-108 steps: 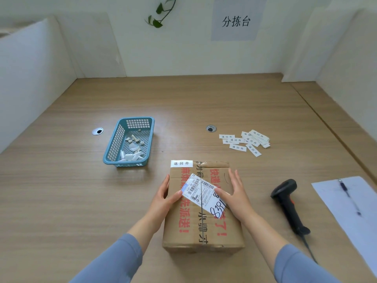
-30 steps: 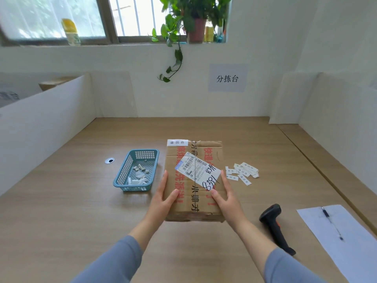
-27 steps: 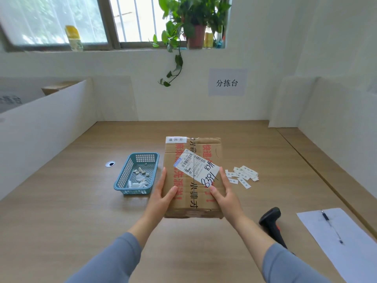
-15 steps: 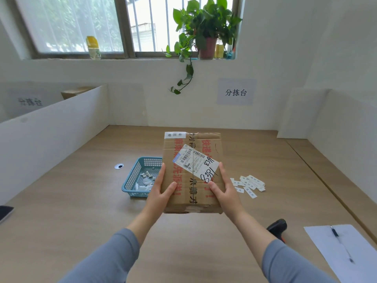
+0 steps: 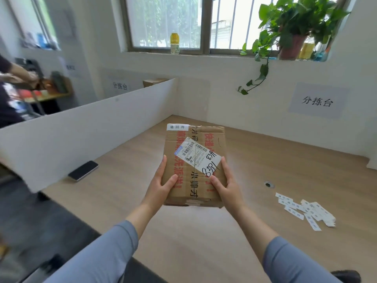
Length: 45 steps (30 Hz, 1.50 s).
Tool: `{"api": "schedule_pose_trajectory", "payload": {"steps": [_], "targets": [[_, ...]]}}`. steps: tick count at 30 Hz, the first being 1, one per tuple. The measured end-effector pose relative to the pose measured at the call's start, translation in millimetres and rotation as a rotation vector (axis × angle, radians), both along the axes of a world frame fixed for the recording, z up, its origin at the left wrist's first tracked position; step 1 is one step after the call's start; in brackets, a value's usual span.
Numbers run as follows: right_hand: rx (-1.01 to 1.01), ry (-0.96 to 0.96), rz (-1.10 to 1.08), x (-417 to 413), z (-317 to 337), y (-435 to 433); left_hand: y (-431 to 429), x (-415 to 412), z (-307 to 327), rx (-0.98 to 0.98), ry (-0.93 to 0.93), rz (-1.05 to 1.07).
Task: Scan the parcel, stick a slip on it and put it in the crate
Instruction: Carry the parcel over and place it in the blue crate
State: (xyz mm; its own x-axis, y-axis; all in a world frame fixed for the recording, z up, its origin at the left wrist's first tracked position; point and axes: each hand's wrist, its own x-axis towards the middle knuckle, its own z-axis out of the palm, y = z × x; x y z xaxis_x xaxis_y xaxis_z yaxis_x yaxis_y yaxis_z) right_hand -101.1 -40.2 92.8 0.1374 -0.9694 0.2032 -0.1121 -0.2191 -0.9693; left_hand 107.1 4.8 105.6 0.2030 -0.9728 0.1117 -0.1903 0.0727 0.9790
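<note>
I hold a brown cardboard parcel in the air over the wooden table. It carries red print, a white shipping label with a barcode, and a small white slip at its far left corner. My left hand grips its left side. Gripping the right side is my right hand. A heap of loose white slips lies on the table to the right. No crate shows in this view. Only a dark tip of the scanner peeks in at the bottom right.
A white partition runs along the table's left edge, with a dark phone lying at its foot. Beyond it another person's arm works at a further desk. A potted plant stands on the windowsill. A cable hole is in the tabletop.
Both hands lifted the parcel off the table and carried it leftward while my view swung left; the blue basket and the paper sheet dropped out of sight, and the phone and the other desk appeared.
</note>
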Motion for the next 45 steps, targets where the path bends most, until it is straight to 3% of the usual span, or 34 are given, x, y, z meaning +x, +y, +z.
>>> {"api": "schedule_pose_trajectory", "payload": {"steps": [11, 31, 45], "targets": [[0.013, 0.008, 0.389, 186, -8, 5, 87, 154, -1, 0.008, -0.023, 0.373], [0.111, 0.036, 0.914, 515, -28, 120, 269, 398, -24, 0.096, 0.000, 0.896], [0.088, 0.094, 1.144, 672, -29, 129, 295, 521, -37, 0.114, 0.006, 1.102]]}}
